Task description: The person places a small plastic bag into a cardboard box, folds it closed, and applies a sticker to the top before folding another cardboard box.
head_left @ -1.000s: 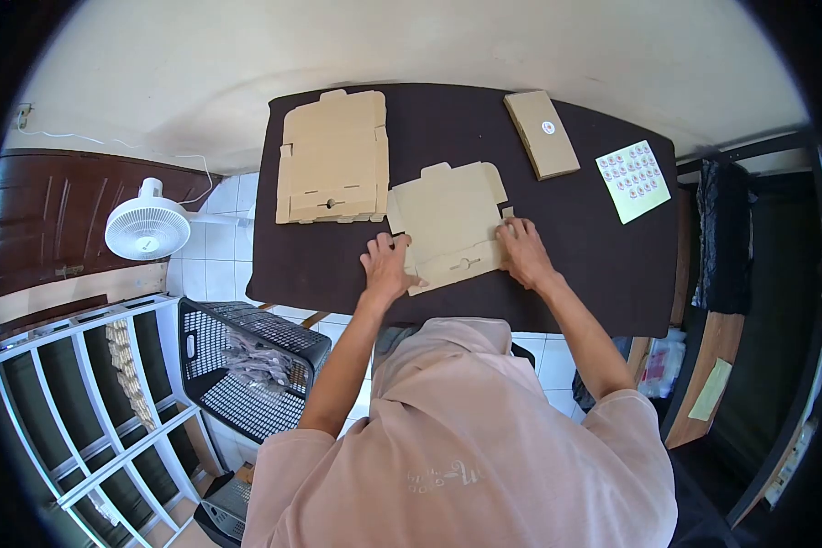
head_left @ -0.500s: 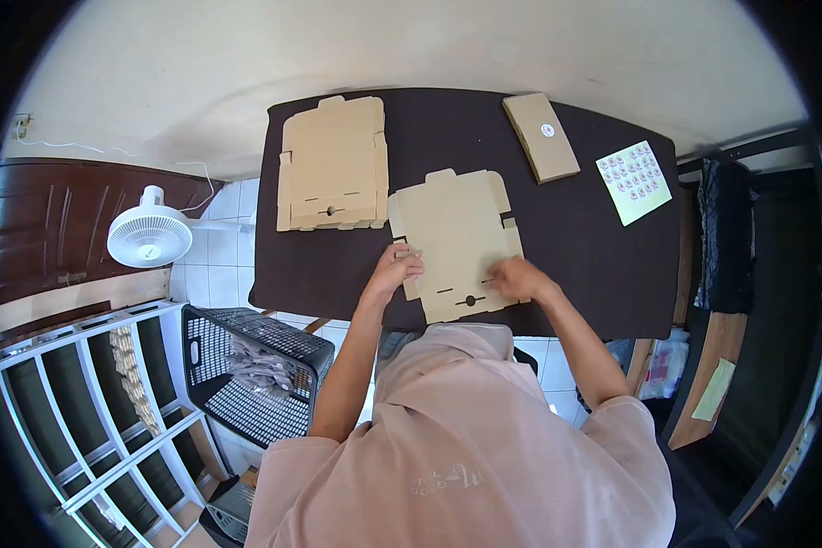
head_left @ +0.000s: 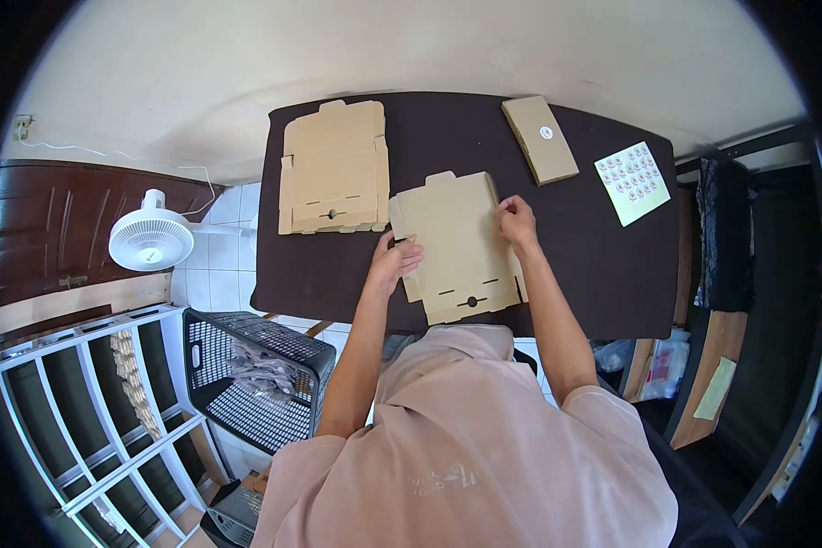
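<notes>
A flat brown cardboard box blank [head_left: 447, 242] lies on the dark tablecloth in front of me, its slots and round cut-out towards my body. My left hand [head_left: 395, 262] rests at its left edge, thumb and fingers apart. At the right edge, my right hand [head_left: 518, 222] has its fingers pinched on the side flap, which stands partly folded up there. To the left sits a stack of similar cardboard blanks [head_left: 334, 169]. Beyond my right hand is a folded cardboard box [head_left: 541, 146] with a round sticker.
A sheet of round stickers [head_left: 632, 183] lies at the table's right. On the left are a white fan [head_left: 151, 239], a dark plastic crate [head_left: 256, 365] holding grey packets, and a white rack [head_left: 96, 406]. The wall borders the table's far edge.
My right hand has moved from the blank's lower right up to its upper right edge. The right flap, flat before, is now partly raised. My left hand stays at the left edge.
</notes>
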Available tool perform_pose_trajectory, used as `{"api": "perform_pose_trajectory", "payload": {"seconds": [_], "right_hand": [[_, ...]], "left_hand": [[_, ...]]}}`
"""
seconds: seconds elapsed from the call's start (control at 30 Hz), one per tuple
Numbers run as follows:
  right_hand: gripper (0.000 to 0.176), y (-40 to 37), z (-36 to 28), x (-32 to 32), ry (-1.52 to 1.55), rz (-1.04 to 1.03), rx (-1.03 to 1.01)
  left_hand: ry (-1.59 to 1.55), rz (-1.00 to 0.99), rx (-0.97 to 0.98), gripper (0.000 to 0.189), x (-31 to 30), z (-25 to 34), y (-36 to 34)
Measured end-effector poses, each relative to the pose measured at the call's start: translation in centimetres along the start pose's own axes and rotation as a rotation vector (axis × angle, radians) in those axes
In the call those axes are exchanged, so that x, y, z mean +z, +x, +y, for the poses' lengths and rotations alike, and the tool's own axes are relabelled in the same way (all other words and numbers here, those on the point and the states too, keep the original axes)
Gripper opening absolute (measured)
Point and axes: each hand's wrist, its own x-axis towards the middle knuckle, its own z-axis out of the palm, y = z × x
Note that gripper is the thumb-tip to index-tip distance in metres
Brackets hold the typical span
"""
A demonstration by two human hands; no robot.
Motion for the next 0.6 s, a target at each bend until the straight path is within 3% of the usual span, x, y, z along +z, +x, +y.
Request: {"api": "perform_pose_trajectory", "payload": {"seconds": [0.13, 0.2, 0.23, 0.3, 0.33, 0.37, 0.4, 0.47, 0.53, 0.6], "right_hand": [[0.009, -2.1, -0.3, -0.6, 0.158, 0.053, -0.051], [0.017, -4.7, -3.9, -2.3, 0.459, -0.020, 0.206], [0.032, -4.3, -3.4, -2.8, 0.521, -0.090, 0.203], [0.034, -4.7, -3.1, -4.2, 0.623, -0.207, 0.234], [0.038, -4.8, -3.1, -4.9, 0.727, -0.324, 0.258], [0.039, -4.9, -3.1, -6.1, 0.597, -0.445, 0.233], [0.039, -5.3, -3.2, -6.7, 0.596, -0.447, 0.231], [0.037, -6.2, -3.1, -7.3, 0.121, -0.456, 0.077], [0.036, -6.6, -2.3, -6.7, -0.009, -0.450, 0.042], [0.045, -6.9, -1.2, -4.7, -0.637, -0.359, -0.496]], "left_hand": [[-0.057, -0.059, -0.050, 0.049, -1.1, -1.1, 1.4], [-0.059, -0.071, -0.055, 0.042, -1.0, -1.6, 1.4], [-0.028, -0.073, -0.008, 0.038, -0.6, -1.7, 1.2], [0.003, -0.073, 0.045, 0.033, -0.5, -2.0, 0.8], [0.148, -0.148, 0.189, 0.036, -0.7, -2.5, 0.5], [0.294, -0.222, 0.332, 0.039, -0.8, -3.0, 0.2], [0.362, -0.197, 0.310, 0.039, -0.7, -3.0, -0.7], [0.766, -0.133, 0.674, 0.056, -1.1, -4.2, -2.6], [0.933, -0.138, 0.676, 0.065, -1.4, -4.3, -4.6], [1.104, -0.145, 0.681, 0.075, -1.1, -4.1, -6.5]]}}
